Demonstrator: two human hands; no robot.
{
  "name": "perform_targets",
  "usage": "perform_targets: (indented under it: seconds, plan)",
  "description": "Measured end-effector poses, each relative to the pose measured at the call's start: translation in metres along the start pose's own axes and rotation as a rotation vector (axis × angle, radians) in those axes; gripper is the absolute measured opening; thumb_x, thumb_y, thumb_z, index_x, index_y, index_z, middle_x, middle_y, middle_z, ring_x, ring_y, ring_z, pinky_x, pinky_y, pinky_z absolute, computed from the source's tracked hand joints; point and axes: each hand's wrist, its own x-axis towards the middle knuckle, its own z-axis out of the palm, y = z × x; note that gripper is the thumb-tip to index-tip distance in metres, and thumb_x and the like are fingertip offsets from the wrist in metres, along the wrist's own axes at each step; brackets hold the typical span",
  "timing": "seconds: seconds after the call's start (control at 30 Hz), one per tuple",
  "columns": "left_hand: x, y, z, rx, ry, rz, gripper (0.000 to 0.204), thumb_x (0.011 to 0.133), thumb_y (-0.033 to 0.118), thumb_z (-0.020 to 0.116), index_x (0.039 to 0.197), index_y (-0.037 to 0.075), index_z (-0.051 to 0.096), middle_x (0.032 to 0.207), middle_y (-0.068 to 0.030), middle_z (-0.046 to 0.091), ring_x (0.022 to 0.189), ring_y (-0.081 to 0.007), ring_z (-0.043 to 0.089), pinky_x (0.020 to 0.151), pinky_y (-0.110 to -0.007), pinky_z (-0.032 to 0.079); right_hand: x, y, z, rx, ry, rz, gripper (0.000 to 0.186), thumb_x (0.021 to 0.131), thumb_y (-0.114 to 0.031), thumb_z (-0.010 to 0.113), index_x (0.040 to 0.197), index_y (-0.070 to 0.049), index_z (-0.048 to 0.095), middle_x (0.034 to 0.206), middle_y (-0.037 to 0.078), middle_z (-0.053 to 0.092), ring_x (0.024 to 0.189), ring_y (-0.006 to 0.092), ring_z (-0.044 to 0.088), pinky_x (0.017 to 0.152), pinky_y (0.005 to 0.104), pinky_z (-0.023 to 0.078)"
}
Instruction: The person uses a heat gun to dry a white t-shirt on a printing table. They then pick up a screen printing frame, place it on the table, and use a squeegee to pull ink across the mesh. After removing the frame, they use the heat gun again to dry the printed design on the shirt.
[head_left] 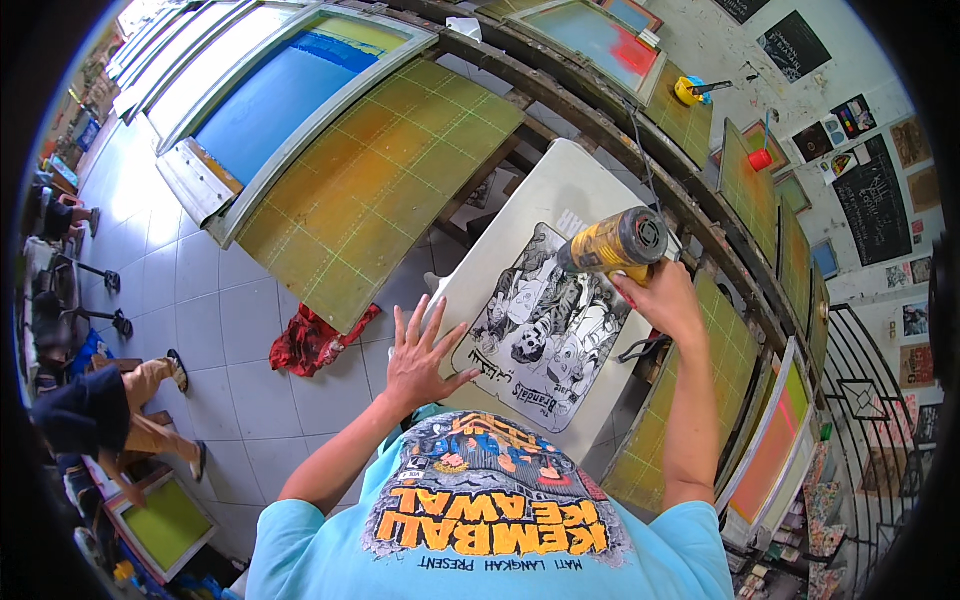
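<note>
A yellow and black heat gun [600,246] is gripped by its handle in my right hand [662,298], its nozzle pointing left over a black-and-white illustrated print [535,335]. The print lies on a pale cream cloth [560,185], which looks like a shirt laid over a board; the board itself is covered. My left hand [420,362] rests on the cloth beside the print's lower left edge, fingers spread and nothing in them. A dark cord rises from near the gun's back end.
Yellow-green gridded printing boards [375,180] flank the cloth on dark rails. A framed screen with blue ink [265,115] stands at upper left. Red cloth [315,345] lies on the tiled floor [250,400]. Another person [110,410] is at far left, near a green screen [165,530].
</note>
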Motion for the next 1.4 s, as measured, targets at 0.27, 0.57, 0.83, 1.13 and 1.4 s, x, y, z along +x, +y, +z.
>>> perform_targets:
  seconds: [0.27,0.57,0.83,1.13,1.4]
  plan:
    - [-0.001,-0.001,0.003,-0.005,0.031,0.009,0.079,0.081,0.07,0.076,0.142,0.021,0.068,0.17,-0.0205,0.032,0.159,-0.0435,0.022,0.126,-0.073,0.008,-0.001,0.016,-0.003,-0.034,0.09,0.045,0.041,0.085,-0.03,0.082,0.108,0.002,0.075,0.101,0.026,0.077,0.099,0.0415,0.075,0.087,0.0473,0.057]
    - [0.0,-0.001,0.0,-0.006,0.02,0.03,0.066,0.083,0.072,0.074,0.134,0.029,0.074,0.171,-0.0182,0.031,0.16,-0.0425,0.021,0.125,-0.074,0.007,0.0,0.012,-0.003,-0.02,0.088,0.044,0.038,0.086,-0.024,0.083,0.113,0.002,0.076,0.105,0.021,0.079,0.095,0.0361,0.077,0.087,0.0428,0.058]
    - [0.0,0.0,0.003,0.032,0.016,0.043,0.057,0.084,0.071,0.073,0.126,0.033,0.079,0.171,-0.0171,0.031,0.16,-0.0426,0.019,0.124,-0.075,0.007,0.02,0.024,0.003,-0.034,0.127,-0.008,0.041,0.087,-0.03,0.081,0.111,0.002,0.075,0.1,0.025,0.077,0.097,0.0425,0.074,0.087,0.047,0.057]
    - [-0.001,-0.001,0.006,0.035,0.038,0.039,0.056,0.085,0.072,0.072,0.125,0.033,0.079,0.171,-0.0167,0.033,0.16,-0.0425,0.02,0.124,-0.075,0.007,0.006,0.026,-0.012,-0.02,0.056,0.095,0.042,0.086,-0.029,0.082,0.114,0.002,0.075,0.104,0.024,0.077,0.099,0.0393,0.075,0.09,0.0448,0.057]
    - [0.0,-0.001,0.007,0.038,0.039,0.038,0.054,0.086,0.069,0.073,0.125,0.033,0.079,0.17,-0.017,0.035,0.16,-0.0421,0.021,0.125,-0.073,0.007,-0.017,0.041,-0.021,0.017,0.079,0.109,0.042,0.086,-0.027,0.083,0.115,0.002,0.075,0.104,0.025,0.077,0.102,0.0406,0.074,0.091,0.0449,0.057]
